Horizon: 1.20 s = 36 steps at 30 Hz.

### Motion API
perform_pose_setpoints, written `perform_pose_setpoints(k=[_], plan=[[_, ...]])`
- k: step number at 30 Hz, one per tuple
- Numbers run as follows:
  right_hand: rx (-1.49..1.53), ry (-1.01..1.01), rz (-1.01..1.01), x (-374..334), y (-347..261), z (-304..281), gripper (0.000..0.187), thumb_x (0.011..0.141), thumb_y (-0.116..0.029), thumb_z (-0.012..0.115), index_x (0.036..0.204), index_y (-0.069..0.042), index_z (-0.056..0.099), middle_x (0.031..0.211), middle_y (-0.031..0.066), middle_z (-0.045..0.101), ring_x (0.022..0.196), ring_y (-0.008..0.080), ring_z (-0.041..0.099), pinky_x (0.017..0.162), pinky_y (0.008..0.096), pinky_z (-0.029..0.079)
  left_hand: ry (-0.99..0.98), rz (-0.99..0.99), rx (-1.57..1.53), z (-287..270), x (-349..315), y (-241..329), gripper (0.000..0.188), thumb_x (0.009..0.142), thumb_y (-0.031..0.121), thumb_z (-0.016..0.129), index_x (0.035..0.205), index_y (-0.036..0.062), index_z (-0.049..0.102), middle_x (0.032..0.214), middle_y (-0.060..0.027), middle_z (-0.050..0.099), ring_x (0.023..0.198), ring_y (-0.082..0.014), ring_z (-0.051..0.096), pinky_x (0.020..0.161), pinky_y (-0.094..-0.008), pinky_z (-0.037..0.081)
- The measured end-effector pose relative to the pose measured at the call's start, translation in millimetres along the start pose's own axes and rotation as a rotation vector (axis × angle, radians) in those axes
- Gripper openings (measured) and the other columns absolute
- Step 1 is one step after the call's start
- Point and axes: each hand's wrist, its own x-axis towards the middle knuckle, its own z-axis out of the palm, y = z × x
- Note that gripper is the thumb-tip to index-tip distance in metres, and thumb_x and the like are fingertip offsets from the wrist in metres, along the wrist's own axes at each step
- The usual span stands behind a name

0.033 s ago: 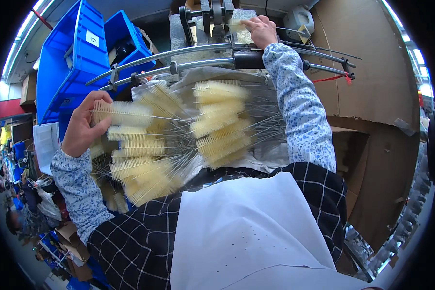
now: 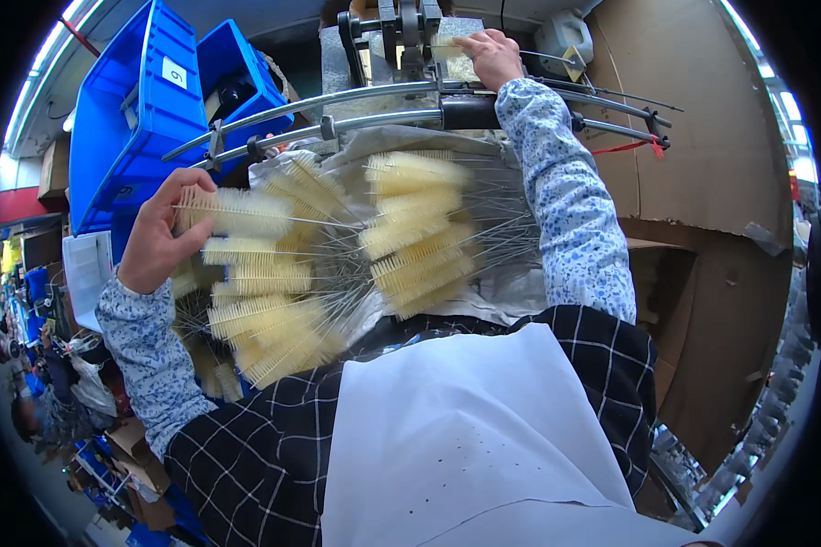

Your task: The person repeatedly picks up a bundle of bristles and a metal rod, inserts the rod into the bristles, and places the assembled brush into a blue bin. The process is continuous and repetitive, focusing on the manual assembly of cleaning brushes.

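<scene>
My left hand (image 2: 150, 242) is closed round the bristled end of a cream wire-stemmed brush (image 2: 246, 212), whose thin stem points right. Below and beside it lie two heaps of similar brushes, the left heap (image 2: 269, 319) and the middle heap (image 2: 420, 228), their wire stems crossing between and to the right. At the far side my right hand (image 2: 494, 60) is closed on another brush (image 2: 447, 47), its bristles showing left of the fingers and its stem sticking out to the right. That brush is beside the metal machine (image 2: 410, 55).
Two metal rails (image 2: 365, 120) with clamps run across in front of the machine. Blue bins (image 2: 141, 118) stand at the far left. Large cardboard sheets (image 2: 702, 137) line the right side. A whitish jug (image 2: 566, 38) stands behind my right hand. White cloth or paper covers my lap.
My left hand and its brush have shifted very slightly upward and to the right. My right hand is practically still.
</scene>
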Motion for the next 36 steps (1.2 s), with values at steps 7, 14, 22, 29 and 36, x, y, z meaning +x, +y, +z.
perform_pose_setpoints(k=[7, 14, 22, 29, 36], plan=[[-0.145, 0.192, 0.246, -34.9, 19.8, -24.2, 0.046, 0.081, -0.037, 0.052, 0.122, -0.017, 0.043, 0.117, 0.0063, 0.046, 0.108, 0.024, 0.039, 0.088, 0.0421, 0.031, 0.037, 0.022, 0.034, -2.0, -5.5, 3.0, 0.034, 0.07, 0.001, 0.053, 0.103, 0.004, 0.044, 0.093, -0.0014, 0.046, 0.086, -0.0076, 0.044, 0.08, -0.0219, 0.036], [0.113, 0.318, 0.245, -45.2, 39.9, -2.0, 0.032, 0.075, -0.023, 0.058, 0.106, -0.012, 0.057, 0.097, 0.0054, 0.059, 0.094, 0.0241, 0.054, 0.077, 0.0399, 0.041, 0.055, 0.075, 0.066, -6.8, -5.9, -0.4, 0.035, 0.07, 0.002, 0.054, 0.104, 0.0036, 0.045, 0.094, -0.0015, 0.046, 0.088, -0.0081, 0.044, 0.081, -0.0224, 0.036], [0.16, 0.295, 0.222, -34.4, 2.8, 1.8, 0.03, 0.074, -0.016, 0.056, 0.103, -0.011, 0.059, 0.098, 0.0056, 0.058, 0.094, 0.0243, 0.054, 0.078, 0.0406, 0.041, 0.123, 0.08, 0.05, -13.4, -13.6, 0.4, 0.035, 0.07, 0.003, 0.054, 0.104, 0.0036, 0.045, 0.094, -0.0011, 0.046, 0.087, -0.0082, 0.045, 0.079, -0.022, 0.036], [0.102, 0.188, 0.262, -22.3, -61.3, -3.7, 0.022, 0.076, -0.014, 0.053, 0.096, -0.009, 0.059, 0.095, 0.0047, 0.058, 0.093, 0.022, 0.054, 0.076, 0.042, 0.041, 0.152, 0.05, 0.059, -18.2, -20.7, -0.5, 0.034, 0.071, 0.003, 0.054, 0.104, 0.0038, 0.045, 0.093, -0.0008, 0.046, 0.086, -0.0072, 0.045, 0.077, -0.0213, 0.037], [0.131, 0.209, 0.244, -10.5, -106.2, -2.9, 0.019, 0.083, -0.014, 0.044, 0.094, -0.008, 0.058, 0.097, 0.0043, 0.057, 0.093, 0.0223, 0.053, 0.078, 0.0408, 0.04, 0.141, 0.077, 0.047, -10.4, -12.7, 8.8, 0.034, 0.072, 0.002, 0.053, 0.105, 0.0037, 0.044, 0.094, -0.001, 0.046, 0.086, -0.0077, 0.045, 0.077, -0.0219, 0.038]])
